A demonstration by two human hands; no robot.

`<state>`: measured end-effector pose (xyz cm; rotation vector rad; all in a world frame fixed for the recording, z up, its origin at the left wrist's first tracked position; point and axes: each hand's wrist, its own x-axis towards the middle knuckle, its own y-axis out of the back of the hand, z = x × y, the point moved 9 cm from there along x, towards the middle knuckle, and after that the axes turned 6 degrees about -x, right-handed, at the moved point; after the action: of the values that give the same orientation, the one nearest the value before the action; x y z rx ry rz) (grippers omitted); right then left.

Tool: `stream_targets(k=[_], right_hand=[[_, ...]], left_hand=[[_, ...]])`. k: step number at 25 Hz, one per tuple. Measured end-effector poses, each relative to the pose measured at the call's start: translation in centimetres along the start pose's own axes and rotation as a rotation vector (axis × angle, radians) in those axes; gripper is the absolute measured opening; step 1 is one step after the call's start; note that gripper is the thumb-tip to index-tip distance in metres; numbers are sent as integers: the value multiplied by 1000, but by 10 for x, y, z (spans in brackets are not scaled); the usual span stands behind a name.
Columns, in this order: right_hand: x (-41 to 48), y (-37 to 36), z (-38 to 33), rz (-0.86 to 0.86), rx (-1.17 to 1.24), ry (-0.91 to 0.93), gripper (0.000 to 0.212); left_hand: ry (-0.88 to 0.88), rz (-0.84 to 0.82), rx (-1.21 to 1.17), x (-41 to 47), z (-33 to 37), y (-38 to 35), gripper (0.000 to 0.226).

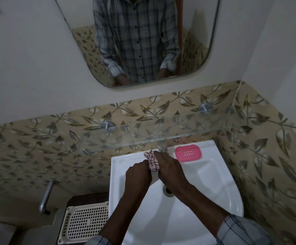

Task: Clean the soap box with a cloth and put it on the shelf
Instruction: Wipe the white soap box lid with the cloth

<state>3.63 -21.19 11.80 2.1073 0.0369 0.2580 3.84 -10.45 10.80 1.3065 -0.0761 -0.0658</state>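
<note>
Head view. You are holding both hands together over the back of the sink (115,175), just in front of the tap (162,148). Your left hand (138,172) is curling into a fist, its fingers gripping the near end of the cloth (152,161). Your right hand (170,169) is wrapping its fingers over the right side of the same cloth, knuckles facing up. The two hands are touching across the cloth, which is bunching up between them, its far end sticking out toward the tap.

Both forearms are entering from the bottom edge and converging toward the sink's back edge, the right forearm crossing above the drain (168,190). Checked cuffs are showing at the bottom of the picture.

The soap box (188,153) is lying on the sink's back ledge, near the back right corner, just right of the tap and apart from both hands. Its long axis is running along the back edge, and its holed face is pointing upward. The glass shelf (163,129) is hanging above the back of the sink.

A perforated basket (85,221) is sitting left of the sink.
</note>
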Motion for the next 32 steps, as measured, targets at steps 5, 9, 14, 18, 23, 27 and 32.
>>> stream_targets(k=[5,9,14,18,23,27,32], right_hand=[[-12,-12,36,62,459,-517,29],[-23,-40,45,-42,730,-755,34],[-53,-80,39,12,1116,-993,29],[-45,-50,57,147,563,-879,25],[-33,-34,18,108,426,-307,58],[-51,-55,-14,-178,580,11,81],[-7,-31,-4,-138,436,-83,62]], left_hand=[[213,403,-622,-24,-27,6,23],[449,477,-991,-33,-37,-12,32],[800,370,-1336,-28,-49,-47,45],[918,88,-1326,-39,-30,-74,78],[821,101,-1718,-23,-24,-57,86],[797,-280,-1965,-21,-8,-64,67],[709,-270,-1957,-46,-5,-73,41]])
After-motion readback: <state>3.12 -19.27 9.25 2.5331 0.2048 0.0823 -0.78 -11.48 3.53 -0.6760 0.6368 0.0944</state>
